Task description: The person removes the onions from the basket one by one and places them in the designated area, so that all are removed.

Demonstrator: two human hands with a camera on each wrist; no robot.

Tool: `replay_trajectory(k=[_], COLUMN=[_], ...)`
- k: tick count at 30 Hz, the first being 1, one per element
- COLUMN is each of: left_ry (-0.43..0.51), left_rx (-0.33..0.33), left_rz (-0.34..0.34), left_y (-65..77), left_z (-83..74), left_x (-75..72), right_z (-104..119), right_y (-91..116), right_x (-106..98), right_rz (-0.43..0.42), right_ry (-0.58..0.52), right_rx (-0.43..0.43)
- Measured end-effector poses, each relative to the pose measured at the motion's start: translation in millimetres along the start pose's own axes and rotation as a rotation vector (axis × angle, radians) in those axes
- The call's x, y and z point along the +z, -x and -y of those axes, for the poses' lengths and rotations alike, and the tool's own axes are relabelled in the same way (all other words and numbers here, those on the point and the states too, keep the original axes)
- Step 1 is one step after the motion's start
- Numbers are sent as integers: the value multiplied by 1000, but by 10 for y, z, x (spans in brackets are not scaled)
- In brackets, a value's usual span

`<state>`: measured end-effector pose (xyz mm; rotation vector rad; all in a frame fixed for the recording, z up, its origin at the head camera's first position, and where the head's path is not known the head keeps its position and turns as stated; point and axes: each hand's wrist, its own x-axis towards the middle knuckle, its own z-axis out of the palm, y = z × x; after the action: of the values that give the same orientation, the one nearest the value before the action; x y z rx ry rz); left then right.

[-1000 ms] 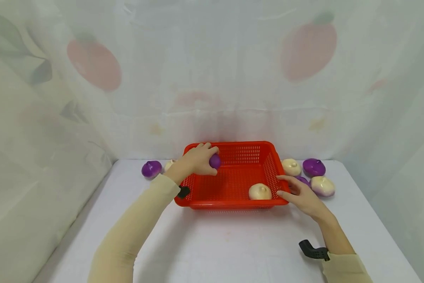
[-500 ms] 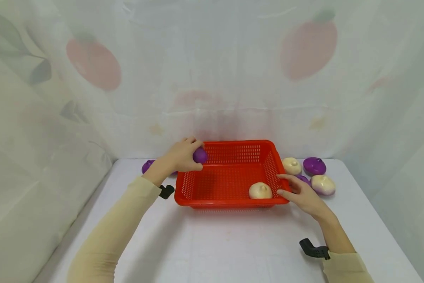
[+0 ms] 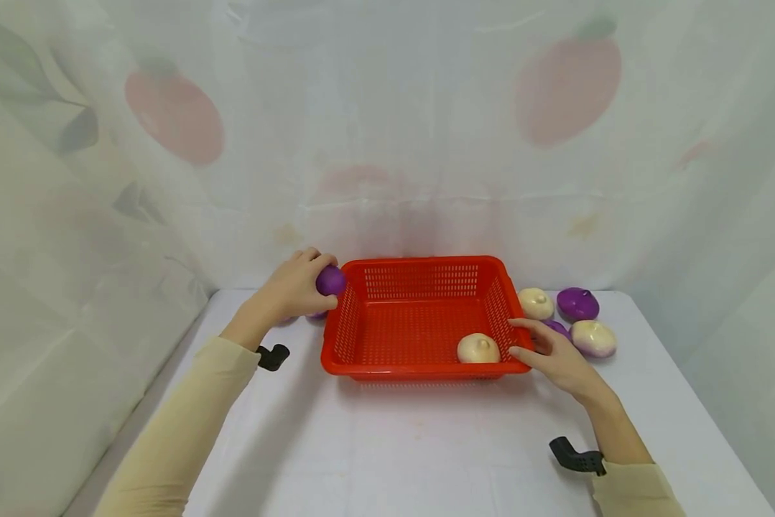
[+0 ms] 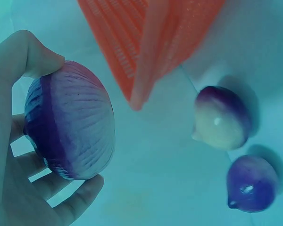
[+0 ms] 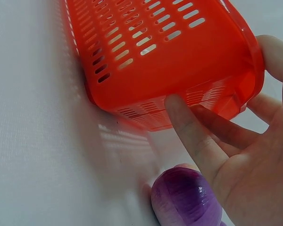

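In the head view my left hand [image 3: 294,283] grips a purple onion [image 3: 331,281], held up just left of the red basket [image 3: 419,370]. The left wrist view shows the thumb on one side of this onion [image 4: 82,117] and the fingers curled round the other. My right hand [image 3: 555,359] holds the basket's right side. In the right wrist view the thumb lies at the rim and the fingers touch the outer wall [image 5: 146,75]. Inside the basket, near its front right corner, sits a white onion [image 3: 478,349].
Right of the basket lie a white onion [image 3: 535,304], a purple onion [image 3: 577,304], a pale onion [image 3: 593,338] and another purple one partly behind my right hand. Two more onions, one white and purple [image 4: 221,117] and one purple [image 4: 252,183], lie on the table left of the basket.
My left hand has moved left with the purple onion, from over the basket to beyond its left rim. The right hand and the basket stay in place.
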<state>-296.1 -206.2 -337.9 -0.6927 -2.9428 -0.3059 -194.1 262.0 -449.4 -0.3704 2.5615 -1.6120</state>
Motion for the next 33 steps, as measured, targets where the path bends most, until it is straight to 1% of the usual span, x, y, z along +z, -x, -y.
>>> replay_trajectory(k=[5, 13, 18, 25, 33], left_ry=[28, 50, 54, 66, 65], left_rx=[-59, -94, -112, -141, -135], left_rz=[-10, -35, -50, -57, -52], left_y=[102, 321, 447, 539, 585], left_z=[148, 360, 458, 525, 518], left_x=[31, 169, 274, 488, 716], right_z=[-2, -7, -9, -11, -18], right_y=[5, 0, 2, 4, 4], right_x=[2, 9, 3, -7, -6], right_rz=[3, 9, 5, 9, 7], right_ry=[-4, -20, -19, -22, -28], right_rx=[3, 4, 10, 8, 9])
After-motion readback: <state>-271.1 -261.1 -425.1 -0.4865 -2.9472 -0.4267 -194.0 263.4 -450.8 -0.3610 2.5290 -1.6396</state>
